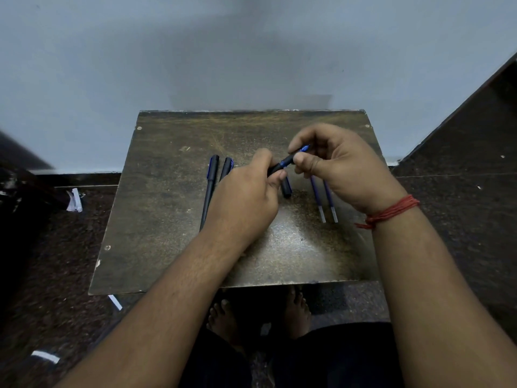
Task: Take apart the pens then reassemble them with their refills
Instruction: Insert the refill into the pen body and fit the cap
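Observation:
Above the small dark table (156, 208), both hands hold one black pen with a blue front part (282, 164). My left hand (246, 200) grips the black barrel. My right hand (338, 166) pinches the blue tip end between thumb and fingers. Two capped black pens lie side by side at the left: one fully visible (210, 186), the other (226, 168) partly hidden under my left hand. A black cap (286, 189) rests on the table below the held pen. Two blue refills (324, 197) lie parallel under my right hand.
The table stands against a pale wall (251, 51) on a dark speckled floor (461, 219). White paper scraps (74, 200) lie on the floor at the left. Bare feet (223, 317) show below the table's near edge.

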Available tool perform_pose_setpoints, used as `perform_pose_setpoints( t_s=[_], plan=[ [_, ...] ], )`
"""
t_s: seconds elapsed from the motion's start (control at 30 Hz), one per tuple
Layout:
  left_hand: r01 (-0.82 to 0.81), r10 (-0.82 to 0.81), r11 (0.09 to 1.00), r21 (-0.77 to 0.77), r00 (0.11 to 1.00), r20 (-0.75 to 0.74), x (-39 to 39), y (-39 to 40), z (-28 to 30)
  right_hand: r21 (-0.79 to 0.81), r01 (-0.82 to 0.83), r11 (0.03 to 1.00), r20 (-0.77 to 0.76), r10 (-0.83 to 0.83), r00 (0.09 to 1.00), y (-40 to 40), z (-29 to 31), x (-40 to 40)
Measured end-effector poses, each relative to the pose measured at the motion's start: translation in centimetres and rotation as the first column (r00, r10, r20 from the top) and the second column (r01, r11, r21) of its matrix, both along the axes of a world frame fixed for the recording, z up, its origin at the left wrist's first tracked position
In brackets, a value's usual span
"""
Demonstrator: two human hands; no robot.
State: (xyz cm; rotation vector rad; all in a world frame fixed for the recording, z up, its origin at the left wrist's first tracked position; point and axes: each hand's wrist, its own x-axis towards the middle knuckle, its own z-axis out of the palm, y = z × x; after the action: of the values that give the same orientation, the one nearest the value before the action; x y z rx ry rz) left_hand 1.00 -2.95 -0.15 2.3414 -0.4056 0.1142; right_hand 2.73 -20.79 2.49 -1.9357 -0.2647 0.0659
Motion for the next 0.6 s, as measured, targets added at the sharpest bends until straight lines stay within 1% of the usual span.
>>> perform_pose_setpoints(
  t_s=[0.1,0.17,0.2,0.23,0.27,0.33,0.37,0.4,0.47,0.53,0.6],
  plan=[
    [-0.006,0.005,1.0,0.012,1.0,0.002,-0.1,0.0,0.0,-0.156,0.089,0.984,0.006,-0.09,0.996,0.5,-0.2,0.1],
    [-0.006,0.006,1.0,0.009,1.0,0.0,-0.1,0.0,0.1,-0.251,0.156,0.955,0.057,-0.147,0.988,0.6,-0.6,0.2],
    [-0.007,0.007,1.0,0.004,1.0,-0.004,-0.1,0.0,0.2,-0.27,0.182,0.945,0.084,-0.165,0.983,0.5,-0.7,0.2],
    [-0.007,0.007,1.0,0.0,1.0,-0.007,-0.1,-0.1,0.2,-0.249,0.197,0.948,0.093,-0.179,0.979,0.4,-0.7,0.2],
    [-0.005,0.005,1.0,-0.002,1.0,-0.009,-0.1,-0.1,0.3,-0.17,0.189,0.967,0.069,-0.18,0.981,0.3,-0.6,0.1],
    [-0.001,0.001,1.0,-0.002,1.0,-0.006,-0.1,-0.1,0.3,0.031,0.105,0.994,0.003,-0.105,0.994,0.0,-0.7,0.0],
    [0.0,0.0,1.0,-0.003,1.0,-0.002,0.0,-0.1,0.2,0.092,0.055,0.994,0.002,-0.055,0.998,0.0,-0.7,0.0],
    [0.0,0.0,1.0,-0.003,1.0,0.001,0.0,0.0,0.2,0.115,0.02,0.993,0.009,-0.022,1.0,0.1,-0.8,-0.1],
    [-0.001,0.001,1.0,0.006,1.0,0.004,0.0,0.1,0.1,0.079,0.033,0.996,0.006,-0.033,0.999,0.4,-0.8,-0.1],
    [0.001,-0.001,1.0,0.021,1.0,0.003,-0.1,0.0,0.1,-0.014,0.101,0.995,0.004,-0.1,0.995,0.5,-1.0,0.0],
    [0.001,-0.002,1.0,0.019,1.0,0.006,-0.1,0.0,0.2,-0.115,0.144,0.983,0.035,-0.141,0.989,0.3,-1.2,0.1]
  ],
)
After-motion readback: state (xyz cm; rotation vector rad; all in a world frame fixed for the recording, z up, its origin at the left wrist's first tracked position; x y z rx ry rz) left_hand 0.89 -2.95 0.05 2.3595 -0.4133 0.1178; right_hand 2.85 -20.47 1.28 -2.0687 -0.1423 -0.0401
